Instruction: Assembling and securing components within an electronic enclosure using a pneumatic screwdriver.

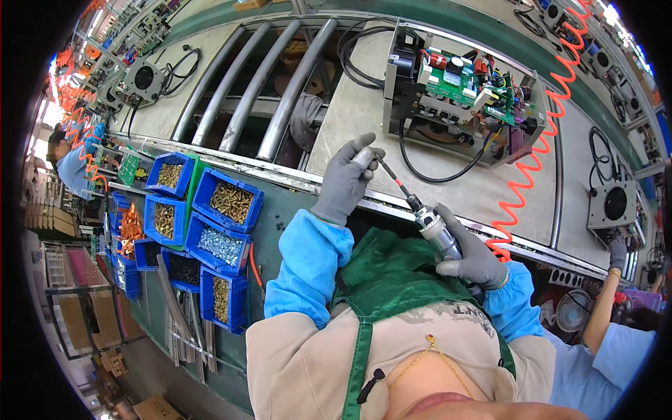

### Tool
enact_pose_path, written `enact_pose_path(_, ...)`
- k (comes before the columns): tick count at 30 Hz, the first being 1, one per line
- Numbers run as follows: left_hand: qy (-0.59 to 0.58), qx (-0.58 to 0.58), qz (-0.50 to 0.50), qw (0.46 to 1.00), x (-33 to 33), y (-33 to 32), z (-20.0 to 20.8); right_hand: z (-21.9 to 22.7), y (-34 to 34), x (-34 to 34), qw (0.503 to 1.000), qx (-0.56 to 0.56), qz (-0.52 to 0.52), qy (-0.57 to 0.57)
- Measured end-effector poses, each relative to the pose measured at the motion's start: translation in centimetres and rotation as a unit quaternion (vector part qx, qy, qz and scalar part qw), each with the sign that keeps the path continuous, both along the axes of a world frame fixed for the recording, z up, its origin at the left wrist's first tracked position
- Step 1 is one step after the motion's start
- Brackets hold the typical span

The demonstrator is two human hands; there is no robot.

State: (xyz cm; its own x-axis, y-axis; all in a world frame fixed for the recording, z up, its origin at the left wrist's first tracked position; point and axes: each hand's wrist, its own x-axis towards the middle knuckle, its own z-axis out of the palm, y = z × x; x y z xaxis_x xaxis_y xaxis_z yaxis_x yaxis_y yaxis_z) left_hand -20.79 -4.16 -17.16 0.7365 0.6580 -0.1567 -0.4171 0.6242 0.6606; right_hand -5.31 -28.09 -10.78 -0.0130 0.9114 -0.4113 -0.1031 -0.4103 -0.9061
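My right hand (470,253), in a grey glove, is wrapped round a silver air screwdriver (437,234). The tool's long dark bit (393,175), with a red band on it, points up and left. At its tip, my left hand (348,178), also gloved in grey, has thumb and fingers pinched together; whatever small thing they hold is hidden. Beyond both hands stands an opened metal-cased unit (465,98) with green circuit boards and wiring. A black cable (427,180) loops down from its near side.
Blue bins (225,203) of brass and silver screws stand on the green bench at left. Metal rollers (294,91) lie beyond them. An orange coiled air hose (521,182) hangs at right. One co-worker's gloved hand (617,253) touches another unit (614,205); another person (73,164) is far left.
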Motion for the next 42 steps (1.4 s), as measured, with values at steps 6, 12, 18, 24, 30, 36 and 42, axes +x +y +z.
enact_pose_path(6, 0.24, 0.29, -0.059, 0.924, 0.3, 1.7, 3.8, -0.1, 0.1, 0.4, 0.992, 0.044, 0.035, -0.117)
enact_pose_path(12, 0.189, 0.22, 0.027, 0.957, 1.0, -0.5, 2.9, -0.7, 0.3, -0.6, 0.983, -0.026, -0.064, 0.17)
enact_pose_path(18, 0.15, 0.271, 0.031, 0.95, -0.1, -1.1, 2.6, 0.7, 0.6, -1.6, 0.994, -0.059, -0.08, 0.05)
enact_pose_path(24, 0.131, 0.223, 0.023, 0.966, -1.6, -1.4, 2.3, -0.4, 0.7, -1.7, 0.991, -0.051, -0.056, 0.107)
enact_pose_path(30, 0.276, 0.499, 0.179, 0.802, -7.0, -2.7, 2.7, -0.2, 2.2, -3.4, 0.991, -0.02, -0.078, 0.111)
enact_pose_path(36, 0.699, 0.227, 0.597, 0.321, -33.1, -6.2, 5.5, -0.7, 1.7, -3.0, 0.993, 0.042, -0.107, 0.011)
enact_pose_path(42, 0.888, -0.134, 0.407, 0.168, -48.8, -15.1, 0.8, 0.1, 2.7, -2.6, 0.996, 0.043, -0.078, -0.004)
